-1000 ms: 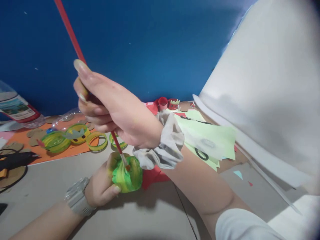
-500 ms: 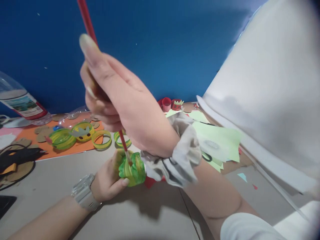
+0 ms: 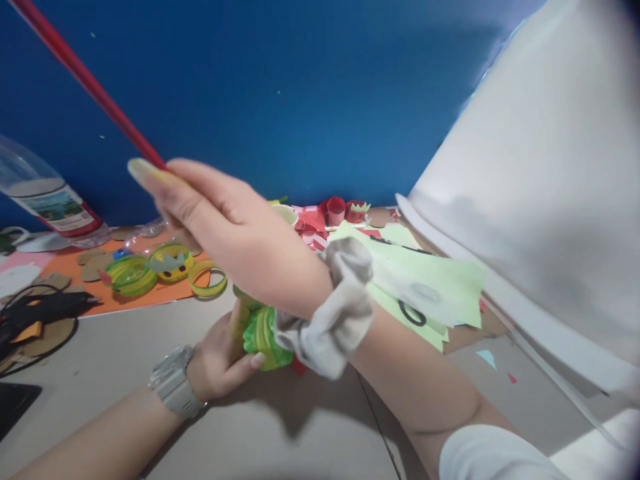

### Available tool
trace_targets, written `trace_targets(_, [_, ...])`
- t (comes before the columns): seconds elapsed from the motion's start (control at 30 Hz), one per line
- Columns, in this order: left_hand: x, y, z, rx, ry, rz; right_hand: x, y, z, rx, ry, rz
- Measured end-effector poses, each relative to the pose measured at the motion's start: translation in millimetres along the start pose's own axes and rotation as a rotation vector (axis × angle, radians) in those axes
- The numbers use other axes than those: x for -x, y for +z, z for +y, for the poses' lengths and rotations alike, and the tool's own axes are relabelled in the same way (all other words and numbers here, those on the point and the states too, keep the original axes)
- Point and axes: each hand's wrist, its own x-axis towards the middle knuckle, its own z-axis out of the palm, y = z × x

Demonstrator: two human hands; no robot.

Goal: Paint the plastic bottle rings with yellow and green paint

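My left hand [image 3: 223,357], with a grey watch on its wrist, grips a small round piece painted green and yellow [image 3: 263,337] just above the grey table. My right hand [image 3: 225,230] is closed on a long red paintbrush [image 3: 85,80] that slants up to the upper left. The hand lies across the painted piece and hides the brush tip. A grey scrunchie [image 3: 333,313] sits on my right wrist, right beside the painted piece.
Green and yellow rings [image 3: 150,270] lie on an orange sheet [image 3: 125,300] at the left, near a plastic bottle [image 3: 47,200] and a black glue gun [image 3: 35,313]. Light green paper [image 3: 435,277] and red cups [image 3: 345,209] sit behind. White card [image 3: 540,200] fills the right.
My right hand has dropped and tipped flatter, so the brush handle now leans far to the upper left. The brush tip and part of the painted piece have become hidden.
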Motion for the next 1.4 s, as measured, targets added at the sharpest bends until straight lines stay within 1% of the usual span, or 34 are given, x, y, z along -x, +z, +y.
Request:
trace_targets(0.07, [-2,-1.9,2,0.0,0.002,-0.021,1,-3,1,-0.019,-0.196,0.043])
trace_targets(0.1, [-3,-2.6,3,0.011,0.01,-0.038,2,-5,0,-0.09,-0.212,0.034])
trace_targets(0.17, [-3,-3.1,2,0.032,0.037,-0.035,4,-8,-3,-0.298,-0.098,-0.024])
trace_targets(0.23, [-4,-3.1,1,0.02,0.06,-0.005,4,-6,-5,-0.476,0.033,-0.132])
trace_targets(0.27, [-4,-3.0,1,0.013,0.073,0.001,3,-4,-4,-0.513,0.086,-0.202])
trace_targets(0.3, [-4,-3.1,1,0.009,0.075,0.0,2,-2,-2,-0.501,0.127,-0.236])
trace_targets(0.33, [-4,-3.4,1,0.013,0.065,-0.013,1,1,0,-0.449,0.139,-0.226])
trace_targets(0.37, [-4,-3.8,2,0.025,0.043,-0.036,0,3,1,-0.374,0.115,-0.158])
trace_targets(0.43, [-5,-5.0,4,0.059,-0.007,-0.069,-1,4,2,-0.252,0.013,0.034])
trace_targets(0.47, [-5,-5.7,5,0.075,-0.034,-0.08,-1,3,1,-0.252,-0.046,0.104])
trace_targets(0.5, [-6,-6.4,6,0.091,-0.053,-0.089,0,2,-1,-0.294,-0.075,0.122])
trace_targets(0.53, [-6,-7.1,7,0.105,-0.066,-0.088,0,0,-3,-0.357,-0.062,0.09])
trace_targets(0.63, [-5,-8.6,9,0.115,-0.078,-0.057,2,0,-6,-0.483,0.074,-0.077])
trace_targets(0.7, [-5,-8.9,8,0.1,-0.054,-0.05,2,4,-4,-0.458,0.174,-0.215])
trace_targets(0.73, [-4,-8.7,8,0.084,-0.051,-0.044,2,7,-2,-0.421,0.183,-0.223])
trace_targets(0.77, [-4,-8.4,7,0.071,-0.056,-0.039,2,10,0,-0.363,0.164,-0.173])
trace_targets(0.8, [-4,-8.0,7,0.069,-0.063,-0.032,2,13,1,-0.294,0.11,-0.058])
trace_targets(0.87, [-4,-7.0,7,0.099,-0.092,-0.013,2,16,1,-0.175,-0.04,0.213])
trace_targets(0.9, [-4,-6.6,8,0.13,-0.116,0.003,2,16,-1,-0.153,-0.095,0.291])
trace_targets(0.93, [-4,-6.4,8,0.166,-0.142,0.022,2,16,-4,-0.165,-0.109,0.295])
trace_targets(0.97, [-4,-6.4,9,0.197,-0.172,0.048,3,16,-6,-0.205,-0.086,0.247])
trace_targets(1.03, [-4,-6.8,9,0.221,-0.236,0.113,4,16,-9,-0.303,0.006,0.102])
trace_targets(1.07, [-4,-7.1,8,0.225,-0.257,0.136,4,18,-9,-0.33,0.048,0.051])
trace_targets(1.1, [-4,-7.2,8,0.227,-0.272,0.149,4,19,-7,-0.336,0.067,0.032])
trace_targets(1.13, [-5,-7.3,6,0.228,-0.288,0.153,4,22,-6,-0.317,0.055,0.047])
trace_targets(1.17, [-6,-7.1,5,0.236,-0.299,0.157,4,24,-4,-0.278,0.015,0.106])
trace_targets(1.23, [-8,-6.5,2,0.266,-0.301,0.158,4,27,-1,-0.202,-0.131,0.274])
trace_targets(1.27, [-9,-6.2,1,0.279,-0.299,0.16,4,27,-1,-0.184,-0.193,0.328])
trace_targets(1.3, [-10,-5.9,1,0.288,-0.297,0.161,4,27,-2,-0.185,-0.226,0.346])
trace_targets(1.33, [-10,-5.8,1,0.294,-0.296,0.159,4,26,-3,-0.2,-0.223,0.315])
trace_targets(1.4, [-10,-6.1,3,0.298,-0.305,0.146,4,23,-3,-0.243,-0.121,0.158])
